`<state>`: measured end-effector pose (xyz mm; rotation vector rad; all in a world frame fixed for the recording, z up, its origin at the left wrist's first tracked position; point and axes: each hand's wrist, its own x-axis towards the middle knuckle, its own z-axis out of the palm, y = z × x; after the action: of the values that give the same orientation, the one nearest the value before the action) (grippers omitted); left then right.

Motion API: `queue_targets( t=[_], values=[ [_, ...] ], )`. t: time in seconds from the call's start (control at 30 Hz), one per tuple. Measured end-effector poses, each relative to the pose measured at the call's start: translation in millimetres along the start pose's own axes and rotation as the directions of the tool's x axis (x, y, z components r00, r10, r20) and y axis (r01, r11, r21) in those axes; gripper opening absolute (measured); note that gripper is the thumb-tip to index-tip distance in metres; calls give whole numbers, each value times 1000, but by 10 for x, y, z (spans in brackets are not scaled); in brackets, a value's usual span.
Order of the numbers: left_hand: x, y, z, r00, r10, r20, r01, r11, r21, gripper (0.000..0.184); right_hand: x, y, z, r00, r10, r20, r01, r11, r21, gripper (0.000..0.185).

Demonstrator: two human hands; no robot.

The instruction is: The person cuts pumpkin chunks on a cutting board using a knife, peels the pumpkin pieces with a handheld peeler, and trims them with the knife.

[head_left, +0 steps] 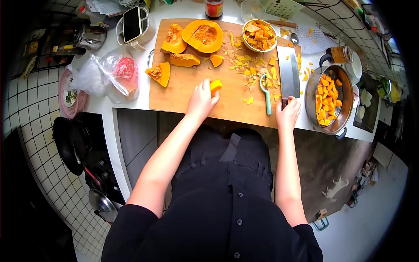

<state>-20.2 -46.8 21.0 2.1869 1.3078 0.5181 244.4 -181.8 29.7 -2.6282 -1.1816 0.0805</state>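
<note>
My left hand (202,101) is closed around a peeled pumpkin piece (215,86) at the front of the wooden cutting board (174,98). At the board's right side, my right hand (288,114) grips the dark handle of a cleaver (288,72), whose broad blade points away from me. A green peeler (266,96) lies left of the cleaver among scattered peelings (253,78). Behind my left hand rest a halved pumpkin (203,37) and several cut wedges (159,74) with skin on. A white bowl (248,45) heaped with peelings stands at the back right of the board.
Right of the board, a steel pot (311,94) holds orange pumpkin cubes (327,100). A spoon (294,38) and a jar (340,54) are behind it. At left are plastic bags (115,72) and a container (148,35) with a phone (132,24) on it.
</note>
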Motion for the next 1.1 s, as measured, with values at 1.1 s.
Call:
queue_targets(
  t=[1.1],
  values=[
    [-196,-449,-149,975,-94,202,122,984,-132,39,-984,-1211,-623,604,32,796,-701,498,511,39]
  ],
)
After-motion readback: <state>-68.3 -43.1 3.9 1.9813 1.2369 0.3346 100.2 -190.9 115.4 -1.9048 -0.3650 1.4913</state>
